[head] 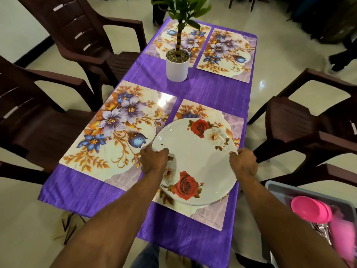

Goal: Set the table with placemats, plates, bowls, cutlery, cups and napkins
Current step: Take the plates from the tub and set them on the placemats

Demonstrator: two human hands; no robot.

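Purple-clothed worktop (216, 93) w/ four floral placemats, brown chairs round it, tiled floor. Grey tub (278, 188) at right holds pink bowls (309, 208). Left hand (153, 160) & right hand (243, 162), fingers curled, grip rose plate (197, 157) over near-right placemat (210, 211).

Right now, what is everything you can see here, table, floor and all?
Placemats: four, floral purple and gold, two near and two far on the table.
Plates: white with red roses, over the near right placemat; the top one held, more seem stacked under it, number unclear.
Tablecloth: one, purple, covering the table.
Potted plant: one, green in a white pot, mid-table.
Chairs: dark brown, at least two at the left and two at the right.
Tub: one, grey, lower right.
Bowls: pink, stacked in the tub, number unclear.
Left hand: grips the top plate's left rim.
Right hand: grips its right rim.
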